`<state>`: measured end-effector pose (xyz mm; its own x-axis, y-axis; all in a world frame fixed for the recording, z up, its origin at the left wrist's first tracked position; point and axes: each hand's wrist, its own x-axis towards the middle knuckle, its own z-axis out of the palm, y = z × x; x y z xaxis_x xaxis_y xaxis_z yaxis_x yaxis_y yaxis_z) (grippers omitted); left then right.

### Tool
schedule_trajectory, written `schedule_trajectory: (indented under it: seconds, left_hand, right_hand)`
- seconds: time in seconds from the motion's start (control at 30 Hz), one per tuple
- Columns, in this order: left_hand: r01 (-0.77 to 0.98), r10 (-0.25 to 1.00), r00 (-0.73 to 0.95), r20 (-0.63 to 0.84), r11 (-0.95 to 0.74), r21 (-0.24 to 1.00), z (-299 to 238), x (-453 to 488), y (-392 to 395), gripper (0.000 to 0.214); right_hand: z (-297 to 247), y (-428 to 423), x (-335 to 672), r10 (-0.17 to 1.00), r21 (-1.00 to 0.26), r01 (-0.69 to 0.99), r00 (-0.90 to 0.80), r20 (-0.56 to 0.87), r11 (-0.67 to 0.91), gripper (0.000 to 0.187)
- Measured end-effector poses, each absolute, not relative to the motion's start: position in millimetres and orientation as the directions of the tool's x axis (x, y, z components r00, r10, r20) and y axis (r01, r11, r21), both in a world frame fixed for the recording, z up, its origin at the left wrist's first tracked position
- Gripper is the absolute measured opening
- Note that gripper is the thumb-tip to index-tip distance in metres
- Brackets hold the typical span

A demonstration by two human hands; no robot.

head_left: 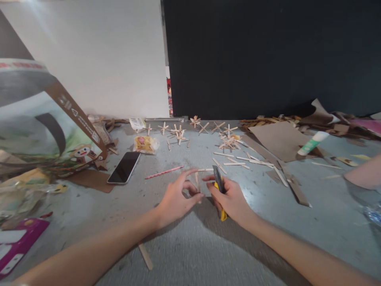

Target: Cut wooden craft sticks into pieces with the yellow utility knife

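My left hand [177,198] is closed, with thumb and fingers curled around a short wooden craft stick [197,180] that stands roughly upright and looks blurred. To its right, my right hand [233,198] grips a yellow and dark grey utility knife [218,180], its grey end pointing away from me. The two hands are close together but apart. Just beyond the fingers, another craft stick [206,170] lies flat. A pink pencil [163,172] rests left of the hands. One more loose stick [145,257] lies near my left forearm.
Stick stars [178,133] and a pile of sticks [229,142] are farther back. Loose sticks [262,162], cardboard [276,141] and a glue stick [313,143] lie to the right, near another person's arm [364,172]. A phone [124,168], wrapped snack [145,144] and printed bag [38,127] sit left.
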<state>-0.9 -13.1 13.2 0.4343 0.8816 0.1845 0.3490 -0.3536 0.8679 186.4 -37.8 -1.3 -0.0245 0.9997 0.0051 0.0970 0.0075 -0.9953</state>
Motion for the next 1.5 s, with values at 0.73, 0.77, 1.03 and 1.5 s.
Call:
schedule_trajectory:
  seconds: [0.73,0.77,1.03,1.5]
  left_hand:
    - [0.28,0.937,0.199,0.287,-0.335,0.9,4.4,-1.6,-2.4,0.02]
    - [0.283,0.937,0.195,0.29,-0.337,0.898,4.0,-1.7,-2.5,0.02]
    - [0.314,0.936,0.183,0.302,-0.346,0.884,3.0,-1.9,-2.3,0.016]
    - [0.465,0.953,0.214,0.216,-0.293,0.835,9.7,-1.7,-4.7,0.013]
  right_hand:
    - [-8.2,-61.1,189.5,0.89,-0.73,0.547,-0.065,0.452,0.41,0.031]
    - [-8.4,-60.9,189.7,0.892,-0.735,0.541,-0.065,0.447,0.408,0.031]
    - [-5.5,-60.2,190.0,0.905,-0.729,0.56,-0.097,0.414,0.393,0.033]
    - [4.8,-51.8,195.1,0.968,-0.831,0.498,-0.156,0.197,0.249,0.044]
